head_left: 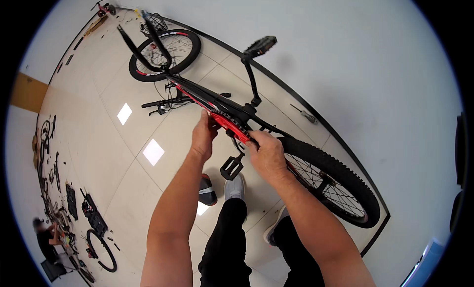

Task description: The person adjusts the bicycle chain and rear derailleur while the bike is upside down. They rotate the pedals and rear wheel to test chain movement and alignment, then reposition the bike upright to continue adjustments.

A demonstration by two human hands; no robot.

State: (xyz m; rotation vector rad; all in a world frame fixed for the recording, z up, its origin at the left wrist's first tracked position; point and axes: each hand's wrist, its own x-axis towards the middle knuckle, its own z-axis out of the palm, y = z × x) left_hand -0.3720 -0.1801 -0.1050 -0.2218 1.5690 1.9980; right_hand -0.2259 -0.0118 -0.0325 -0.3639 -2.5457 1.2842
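A bicycle with its front wheel off stands upside down before me, the black fork [157,47] pointing up at the far left. My left hand [203,135] is closed on the left end of a red chain guard [229,126] beside the crank. The right end of that guard is gripped by my right hand [268,153], next to the rear wheel [345,198]. A dark chain runs along the guard's upper edge. One pedal [261,46] sticks up on the far side; the nearer pedal [232,167] hangs between my forearms. My fingertips are partly hidden behind the guard.
A loose front wheel [193,52] lies beyond the fork. The handlebar [160,105] rests on the tiled floor, and a black saddle [208,190] sits by my shoe. A thin-shafted tool [307,115] lies along the wall. Far left, a person [47,240] sits among scattered parts and toolboxes [94,213].
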